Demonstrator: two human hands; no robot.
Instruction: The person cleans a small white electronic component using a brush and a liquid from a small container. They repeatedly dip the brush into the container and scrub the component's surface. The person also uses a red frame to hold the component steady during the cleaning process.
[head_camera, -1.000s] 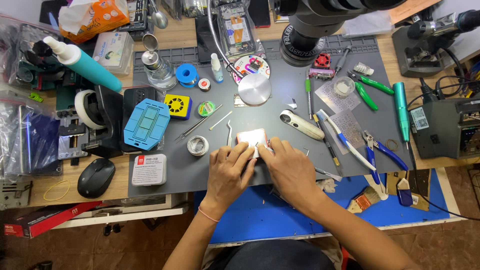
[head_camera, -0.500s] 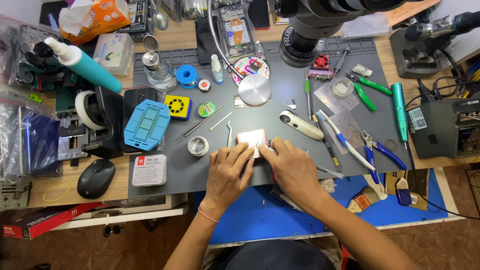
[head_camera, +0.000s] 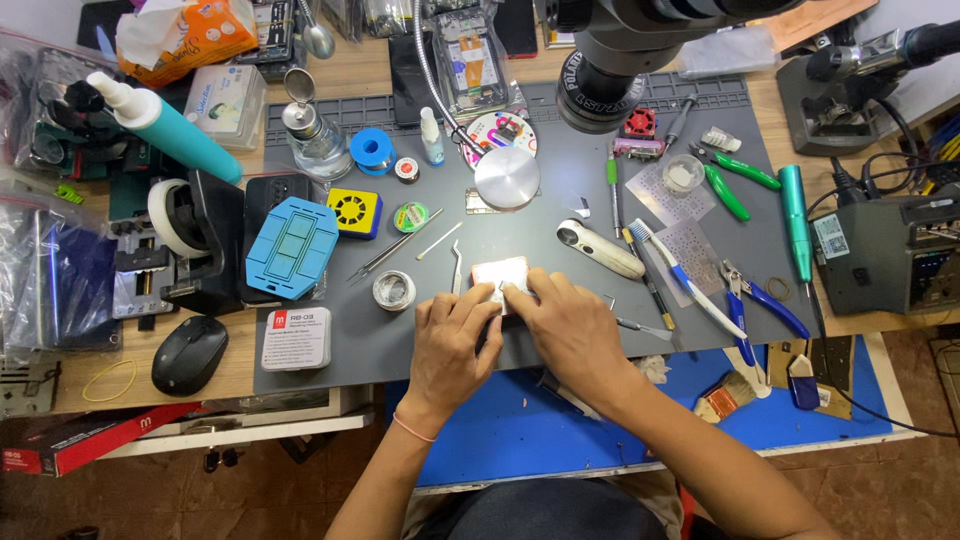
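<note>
Both hands meet over a small pale rectangular piece (head_camera: 497, 274) lying flat on the grey mat (head_camera: 560, 330) near the front middle of the worktop. Its long axis runs left to right, tilted slightly, with the right end a little farther from the person. The left hand (head_camera: 452, 340) rests knuckles up, fingers curled and drawn together, fingertips pressing on the piece's near left edge. The right hand (head_camera: 572, 325) lies beside it, fingers bunched, with the fingertips on the near right part of the piece; the two hands touch each other at the fingers. Whether either hand pinches the piece or only presses it down cannot be told.

Just left of the piece lie metal tweezers (head_camera: 456, 268), pointing away from the person, and a small round tin (head_camera: 394, 290). A white handheld tool (head_camera: 600, 248) lies just right of it, and a toothbrush (head_camera: 672, 270) slants beyond that. A blue tray (head_camera: 292, 247) sits well to the left
</note>
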